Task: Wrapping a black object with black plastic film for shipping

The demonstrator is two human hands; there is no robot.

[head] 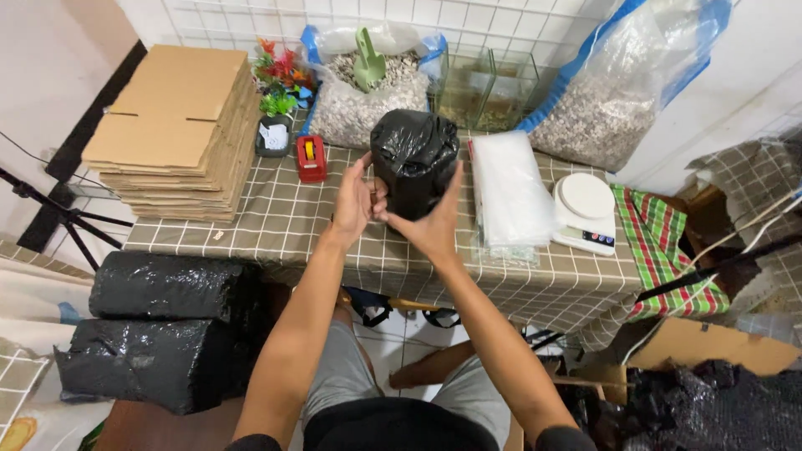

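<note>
The black plastic bundle (414,163) stands upright near the middle of the checked table (276,221), held between both hands. The left hand (354,200) presses its open palm and spread fingers against the bundle's left side; the right hand (433,224) cups the lower right side, fingers pointing up along the wrap. Neither grip closes fully: both stay wide, flat against the plastic.

Far left of the bundle lies a stack of flattened cardboard boxes (175,134). Nearer, still left of it, are coloured plastic plants (280,79), a small dark pot (273,136) and a red tape dispenser (311,158). Just behind the bundle sits an open bag of gravel (359,108) with a green scoop (368,60), and small glass tanks (484,88) stand behind and to the right. Right of the bundle lies a pile of clear plastic bags (510,192), then a white kitchen scale (585,213), with a second large gravel bag (618,92) behind. Below and left of the bundle, off the table, two black wrapped parcels (163,326) are stacked.
</note>
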